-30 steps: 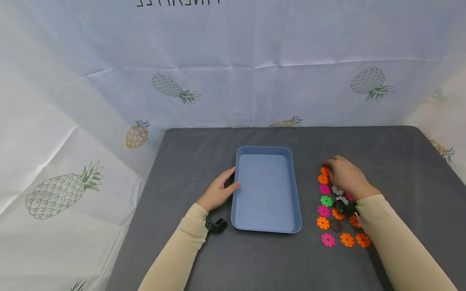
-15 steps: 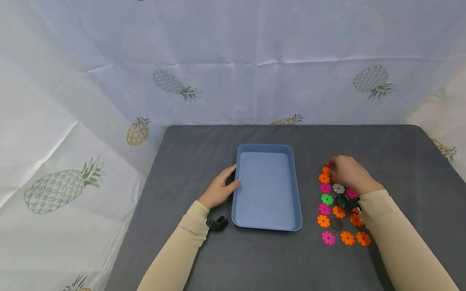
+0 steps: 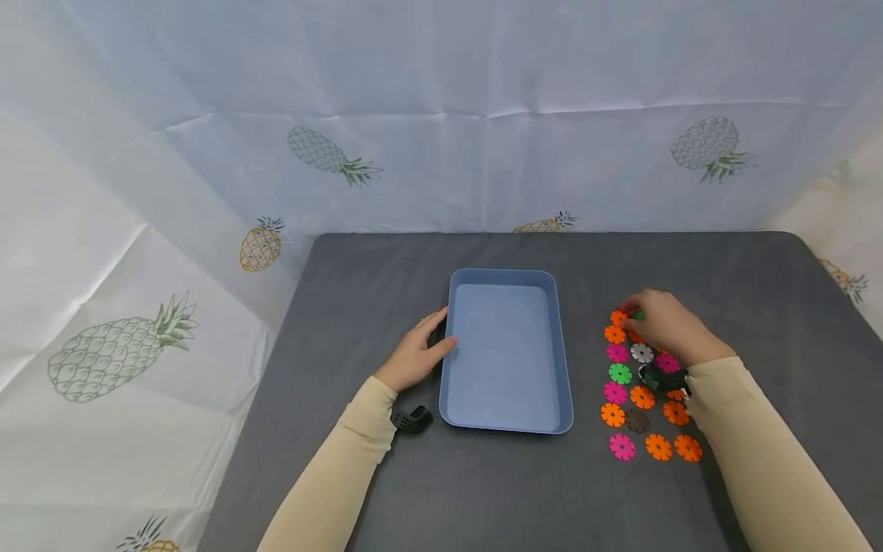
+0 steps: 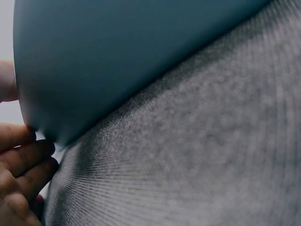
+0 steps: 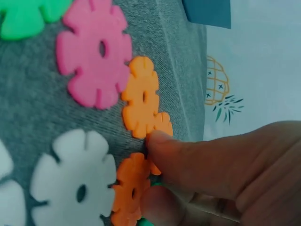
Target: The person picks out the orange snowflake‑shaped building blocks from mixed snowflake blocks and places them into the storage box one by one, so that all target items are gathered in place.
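Observation:
My left hand (image 3: 414, 356) is at the left side of a blue tray (image 3: 444, 391). Its fingers (image 4: 28, 155) lie on the outer wall and its thumb reaches over the rim. At the far end of several rows of flower-shaped interlocking discs, my right hand (image 3: 669, 326) pinches an orange interlocking disc (image 5: 163, 122). The right thumb covers part of that disc; the other fingers are partly hidden. Beside the hand lie another orange disc (image 5: 129, 188) and a green disc (image 3: 638, 315), partly covered. A pink disc (image 5: 96, 52) and a white disc (image 5: 75, 179) are nearby.
Nearer rows include a green disc (image 3: 620, 373), a brown disc (image 3: 638, 420), and a magenta disc (image 3: 622, 447). Everything lies on a grey cloth-covered table (image 3: 510, 491). A pineapple-print curtain (image 3: 441, 169) hangs behind it.
The right hand shifts slightly right while staying at the far discs, and more of the green disc shows beside it. The left hand keeps its place on the tray. The view tilts slightly.

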`<move>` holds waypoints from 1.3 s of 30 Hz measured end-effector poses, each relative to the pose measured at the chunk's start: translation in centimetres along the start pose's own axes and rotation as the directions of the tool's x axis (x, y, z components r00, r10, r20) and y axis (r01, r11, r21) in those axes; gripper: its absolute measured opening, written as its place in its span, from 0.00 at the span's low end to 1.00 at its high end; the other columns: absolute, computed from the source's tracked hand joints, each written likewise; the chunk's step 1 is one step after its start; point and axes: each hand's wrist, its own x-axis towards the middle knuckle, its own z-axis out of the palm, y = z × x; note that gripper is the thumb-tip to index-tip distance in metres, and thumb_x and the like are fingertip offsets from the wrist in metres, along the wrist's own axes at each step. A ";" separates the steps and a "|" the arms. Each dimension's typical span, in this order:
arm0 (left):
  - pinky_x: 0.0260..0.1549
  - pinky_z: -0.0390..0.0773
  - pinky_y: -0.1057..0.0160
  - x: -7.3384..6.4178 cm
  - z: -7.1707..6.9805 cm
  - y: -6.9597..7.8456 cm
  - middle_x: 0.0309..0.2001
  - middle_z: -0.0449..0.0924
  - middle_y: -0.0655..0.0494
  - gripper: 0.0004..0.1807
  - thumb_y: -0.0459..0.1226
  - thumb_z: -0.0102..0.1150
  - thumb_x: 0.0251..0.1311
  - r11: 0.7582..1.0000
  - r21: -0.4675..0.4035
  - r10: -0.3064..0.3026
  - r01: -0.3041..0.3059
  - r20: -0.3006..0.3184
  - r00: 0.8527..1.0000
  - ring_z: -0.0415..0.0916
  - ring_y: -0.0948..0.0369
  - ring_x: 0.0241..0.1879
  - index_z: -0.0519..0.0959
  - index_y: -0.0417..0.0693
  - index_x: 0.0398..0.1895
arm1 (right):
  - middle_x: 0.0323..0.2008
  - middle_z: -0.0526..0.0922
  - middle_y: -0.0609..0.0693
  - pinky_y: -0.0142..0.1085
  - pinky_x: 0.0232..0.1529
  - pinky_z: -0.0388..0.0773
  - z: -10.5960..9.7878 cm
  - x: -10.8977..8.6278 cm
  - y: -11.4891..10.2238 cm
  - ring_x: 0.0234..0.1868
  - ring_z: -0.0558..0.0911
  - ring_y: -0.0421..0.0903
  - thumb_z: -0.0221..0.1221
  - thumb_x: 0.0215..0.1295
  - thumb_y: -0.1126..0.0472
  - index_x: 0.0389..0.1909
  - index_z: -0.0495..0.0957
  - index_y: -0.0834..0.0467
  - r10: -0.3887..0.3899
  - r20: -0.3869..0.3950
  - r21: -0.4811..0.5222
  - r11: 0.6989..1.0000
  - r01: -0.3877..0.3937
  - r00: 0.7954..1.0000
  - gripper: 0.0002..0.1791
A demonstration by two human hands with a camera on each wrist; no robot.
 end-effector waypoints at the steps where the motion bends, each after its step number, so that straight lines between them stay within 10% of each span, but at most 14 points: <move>1: 0.78 0.56 0.45 0.0 0.0 0.0 0.81 0.57 0.42 0.38 0.42 0.58 0.76 1.000 0.000 -0.001 0.001 -0.003 1.000 0.52 0.49 0.82 0.58 0.42 0.83 | 0.53 0.81 0.74 0.63 0.49 0.80 -0.1 0.0 0.0 0.51 0.81 0.69 0.62 0.73 0.65 0.57 0.80 0.76 0.003 -0.003 0.001 1.000 -0.003 1.000 0.19; 22: 0.78 0.56 0.45 0.3 0.0 -0.3 0.81 0.59 0.44 0.38 0.43 0.58 0.77 0.999 0.018 0.028 -0.028 0.007 1.000 0.53 0.49 0.81 0.57 0.43 0.84 | 0.46 0.86 0.67 0.46 0.33 0.81 -0.3 0.5 -3.3 0.36 0.84 0.55 0.60 0.77 0.61 0.51 0.83 0.66 0.032 -0.211 0.148 0.989 -0.001 0.977 0.13; 39: 0.78 0.51 0.39 0.1 -0.1 -0.6 0.84 0.54 0.53 0.38 0.45 0.57 0.78 0.999 0.040 0.017 -0.017 0.003 1.000 0.42 0.44 0.83 0.55 0.55 0.86 | 0.47 0.87 0.62 0.52 0.46 0.80 -0.4 4.0 -10.3 0.46 0.84 0.58 0.61 0.76 0.58 0.54 0.86 0.62 0.036 -0.216 0.329 0.943 0.038 0.976 0.14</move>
